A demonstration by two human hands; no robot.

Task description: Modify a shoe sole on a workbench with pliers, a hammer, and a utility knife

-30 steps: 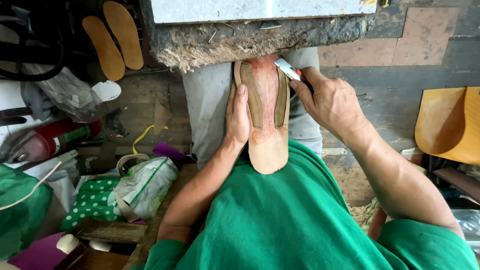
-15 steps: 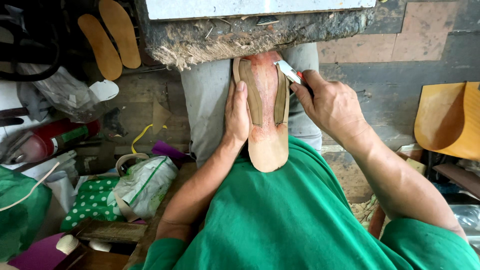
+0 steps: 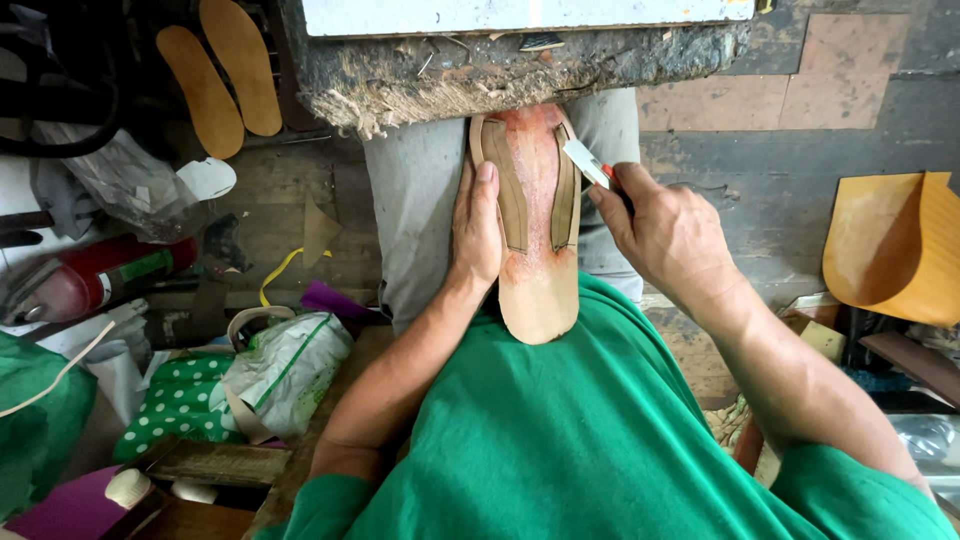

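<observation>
A tan leather sandal sole (image 3: 535,270) with two straps is lying lengthwise on the person's lap, its toe end tucked under the rough edge of the workbench (image 3: 520,75). The left hand (image 3: 478,235) is pressing flat along its left edge, fingers together, while the right hand (image 3: 665,235) is gripping a small blade (image 3: 585,162) at the right strap. With the steadying fingers lying so close, a slipping blade could probably be nicking the strap or the hand.
</observation>
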